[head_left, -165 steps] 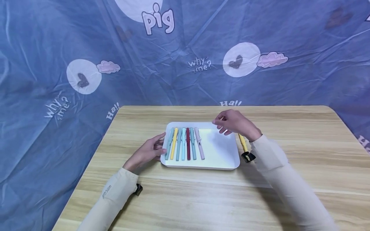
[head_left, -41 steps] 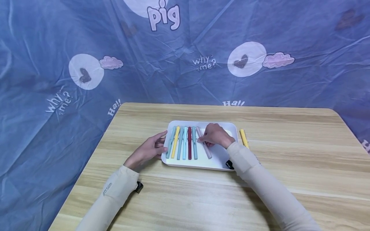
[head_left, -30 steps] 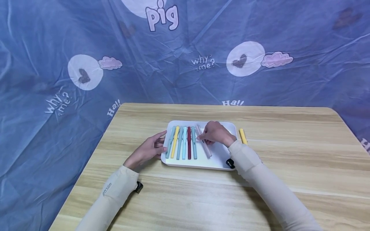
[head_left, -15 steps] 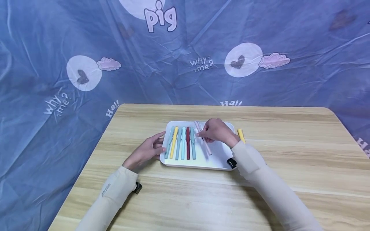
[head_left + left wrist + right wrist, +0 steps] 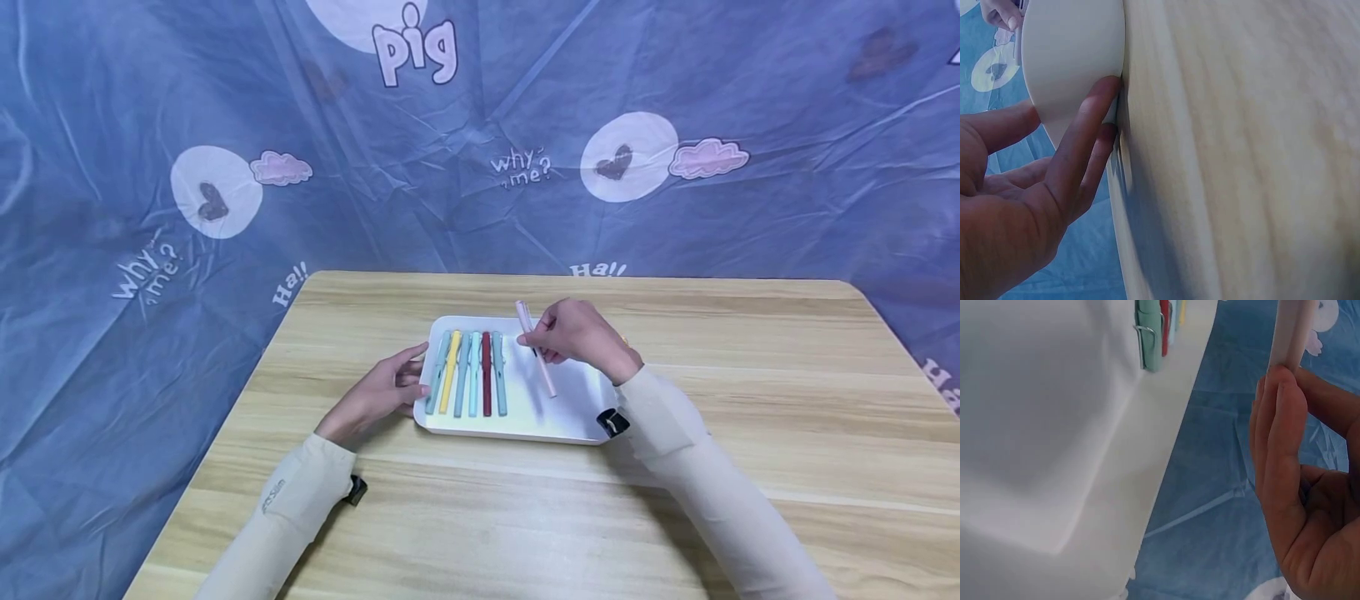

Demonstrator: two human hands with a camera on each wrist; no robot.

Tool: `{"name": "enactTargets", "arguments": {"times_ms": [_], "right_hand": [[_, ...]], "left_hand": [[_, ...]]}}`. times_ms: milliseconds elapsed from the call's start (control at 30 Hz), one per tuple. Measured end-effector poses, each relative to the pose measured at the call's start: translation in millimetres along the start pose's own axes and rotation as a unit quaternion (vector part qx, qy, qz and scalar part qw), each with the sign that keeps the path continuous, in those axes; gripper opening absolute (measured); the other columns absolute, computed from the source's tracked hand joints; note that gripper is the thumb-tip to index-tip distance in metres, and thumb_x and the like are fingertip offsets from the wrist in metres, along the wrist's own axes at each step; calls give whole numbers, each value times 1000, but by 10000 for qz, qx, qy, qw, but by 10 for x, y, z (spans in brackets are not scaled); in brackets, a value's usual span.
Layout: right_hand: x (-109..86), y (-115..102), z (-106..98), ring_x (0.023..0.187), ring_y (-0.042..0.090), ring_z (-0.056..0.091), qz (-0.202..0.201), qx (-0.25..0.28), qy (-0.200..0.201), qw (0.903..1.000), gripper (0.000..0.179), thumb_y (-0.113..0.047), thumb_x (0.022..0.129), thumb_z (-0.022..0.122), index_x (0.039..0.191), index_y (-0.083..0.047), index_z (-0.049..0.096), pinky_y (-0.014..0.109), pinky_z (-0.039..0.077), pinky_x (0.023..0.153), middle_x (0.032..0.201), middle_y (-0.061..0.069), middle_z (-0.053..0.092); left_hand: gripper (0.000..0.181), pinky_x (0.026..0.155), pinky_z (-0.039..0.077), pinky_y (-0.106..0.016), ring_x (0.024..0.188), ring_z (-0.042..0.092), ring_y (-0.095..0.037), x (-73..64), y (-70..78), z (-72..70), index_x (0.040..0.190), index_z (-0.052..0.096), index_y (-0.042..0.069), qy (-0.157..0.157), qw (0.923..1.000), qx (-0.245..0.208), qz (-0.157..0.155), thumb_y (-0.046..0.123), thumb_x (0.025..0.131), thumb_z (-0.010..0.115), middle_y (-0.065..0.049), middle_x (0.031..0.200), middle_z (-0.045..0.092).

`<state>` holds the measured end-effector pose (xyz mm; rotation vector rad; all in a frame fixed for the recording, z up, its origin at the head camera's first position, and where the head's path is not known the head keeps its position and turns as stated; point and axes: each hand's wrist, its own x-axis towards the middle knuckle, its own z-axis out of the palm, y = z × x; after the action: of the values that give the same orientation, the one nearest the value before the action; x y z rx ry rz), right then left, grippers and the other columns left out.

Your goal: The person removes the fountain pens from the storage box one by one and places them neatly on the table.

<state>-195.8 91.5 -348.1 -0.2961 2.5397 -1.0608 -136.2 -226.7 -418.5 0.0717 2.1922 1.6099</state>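
Observation:
My right hand (image 5: 581, 335) pinches a pale pink pen (image 5: 549, 379) between thumb and fingers, holding it tilted above the white tray (image 5: 517, 434). In the right wrist view the pen (image 5: 1294, 334) rises from the fingertips, with the tray wall (image 5: 1119, 469) to its left. My left hand (image 5: 378, 392) grips the tray's left side; in the left wrist view the thumb is at the rim and the fingers lie against the outer wall (image 5: 1075, 56). Inside the tray several capped pens lie side by side: grey-green, yellow (image 5: 450, 375), light blue (image 5: 474, 379) and dark red (image 5: 487, 379).
The tray stands on a wood-grain table (image 5: 465, 517). A bit of yellow (image 5: 626, 340) shows behind my right wrist, mostly hidden. A blue printed cloth (image 5: 420, 200) hangs behind the table. Dark wrist-worn devices (image 5: 612, 422) sit under both sleeves.
My right hand came down into the tray, took hold of the pale pink pen and lifted it out of the row, up and rightward. The left hand stays at the tray's side.

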Motion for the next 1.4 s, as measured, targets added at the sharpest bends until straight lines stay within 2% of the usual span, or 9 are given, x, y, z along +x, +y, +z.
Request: {"name": "enactTargets", "arguments": {"times_ms": [167, 467, 733, 867, 1067, 1400], "right_hand": [[-61, 60, -86, 76, 27, 75, -73, 130, 147, 9998, 26, -29, 95, 79, 88, -4, 74, 42, 64, 75, 75, 5, 73], [-150, 155, -203, 79, 25, 74, 120, 560, 334, 9978, 26, -26, 95, 79, 96, -1, 72, 41, 64, 78, 84, 9, 74], [-227, 266, -282, 82, 31, 74, 31, 594, 517, 9969, 30, -29, 95, 79, 98, 0, 72, 42, 64, 77, 84, 8, 76], [-257, 315, -317, 84, 33, 74, 113, 637, 578, 9962, 33, -33, 95, 79, 99, 0, 72, 42, 64, 78, 83, 8, 75], [-308, 391, -383, 83, 27, 72, 242, 814, 649, 9943, 39, -36, 94, 79, 101, 1, 70, 41, 64, 78, 85, 9, 75], [-365, 503, -489, 83, 26, 73, 311, 914, 689, 9929, 43, -37, 95, 78, 105, 4, 68, 41, 64, 79, 90, 10, 75]], "left_hand": [[77, 83, 63, -40, 130, 55, -40, -5, 9, 1, 166, 21, 7, 12, 10000, 17, -30, -1, 101, 62, -28, 156, 41], [77, 84, 63, -40, 130, 55, -41, 7, -11, -2, 166, 20, 6, -24, 10000, 14, 37, -2, 102, 62, -30, 156, 40], [78, 84, 63, -41, 132, 53, -43, -12, -1, 5, 166, 19, 5, -63, 9999, -71, 95, -3, 101, 61, -31, 156, 39], [78, 83, 63, -40, 133, 52, -44, -8, -11, 3, 166, 18, 3, -107, 9998, -87, 125, -3, 101, 61, -32, 156, 38], [78, 83, 63, -40, 133, 52, -43, 3, -8, 10, 166, 19, 4, -89, 9999, -58, 87, -3, 101, 61, -31, 156, 38], [77, 83, 63, -41, 131, 53, -41, 4, 8, 17, 166, 20, 6, -5, 10000, 47, -11, -3, 101, 61, -30, 157, 40]]}}
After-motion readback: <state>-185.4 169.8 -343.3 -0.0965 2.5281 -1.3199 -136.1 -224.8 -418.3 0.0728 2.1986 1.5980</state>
